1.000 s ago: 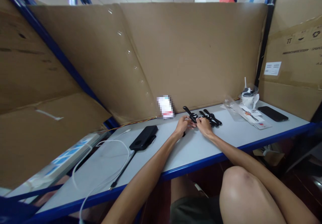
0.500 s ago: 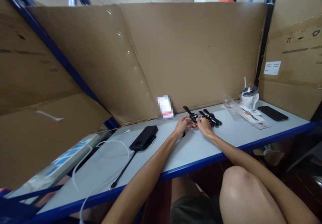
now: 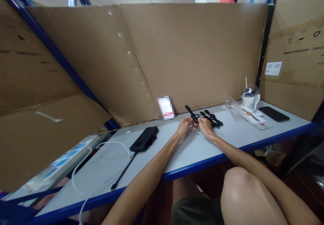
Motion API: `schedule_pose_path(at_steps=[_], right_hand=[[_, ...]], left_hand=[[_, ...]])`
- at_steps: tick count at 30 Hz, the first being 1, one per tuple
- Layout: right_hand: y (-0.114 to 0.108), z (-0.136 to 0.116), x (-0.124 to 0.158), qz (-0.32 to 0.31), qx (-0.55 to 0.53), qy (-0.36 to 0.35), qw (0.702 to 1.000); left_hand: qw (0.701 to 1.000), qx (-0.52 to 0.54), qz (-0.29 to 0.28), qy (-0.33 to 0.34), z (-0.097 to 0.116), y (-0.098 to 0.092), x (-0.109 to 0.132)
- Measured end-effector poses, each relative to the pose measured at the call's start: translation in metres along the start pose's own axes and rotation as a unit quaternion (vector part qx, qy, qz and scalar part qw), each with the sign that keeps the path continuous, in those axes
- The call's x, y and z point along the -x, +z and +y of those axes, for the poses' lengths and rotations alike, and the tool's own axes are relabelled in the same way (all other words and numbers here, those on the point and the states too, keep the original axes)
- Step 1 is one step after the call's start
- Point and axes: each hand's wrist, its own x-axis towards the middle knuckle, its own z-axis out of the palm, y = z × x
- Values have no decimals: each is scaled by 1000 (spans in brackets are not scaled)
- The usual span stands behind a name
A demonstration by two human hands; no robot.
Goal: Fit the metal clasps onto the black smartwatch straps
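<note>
A glossy black long-handled tool [image 3: 191,112] points up and to the left between my hands at the back of the table. Its handle end shows, but fingers cover part of its wider lower end. My left hand [image 3: 185,127] has its fingers curled at that lower end from the left. From the right, my right hand [image 3: 205,127] pinches the same end with thumb and fingers. Just beyond the right hand lie several similar black tools [image 3: 214,118], bunched and overlapping. The exact kind of these tools is too small to make out.
To the left lie a black power bank [image 3: 144,139] and a white cable [image 3: 124,145]. A blurred-out white item [image 3: 166,108] leans on the cardboard wall [image 3: 192,56]. Rightward are printed cards [image 3: 255,117], a lidded cup [image 3: 248,100] and a black phone [image 3: 274,113].
The lower end of the black tool, visible below my left hand before, is now out of sight there. Both hands stay in nearly the same place.
</note>
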Motion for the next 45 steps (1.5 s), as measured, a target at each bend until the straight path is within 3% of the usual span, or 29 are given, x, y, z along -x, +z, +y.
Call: schedule_pose_path(at_steps=[12,20,30,39,45], right_hand=[[5,3,-3,17,0,-26,1000],[7,4,-4,39,-27,-37,998],[7,6,-4,39,-66,-43,996],[6,4,-2,37,-66,-58,995],[7,5,-4,42,-52,-69,995]], left_hand=[[995,-8,86,45,-8,9,-1],[994,-39,90,54,-4,10,3],[992,-72,43,98,-4,6,2],[991,-53,85,88,-9,6,-5],[992,-53,75,87,-2,9,3]])
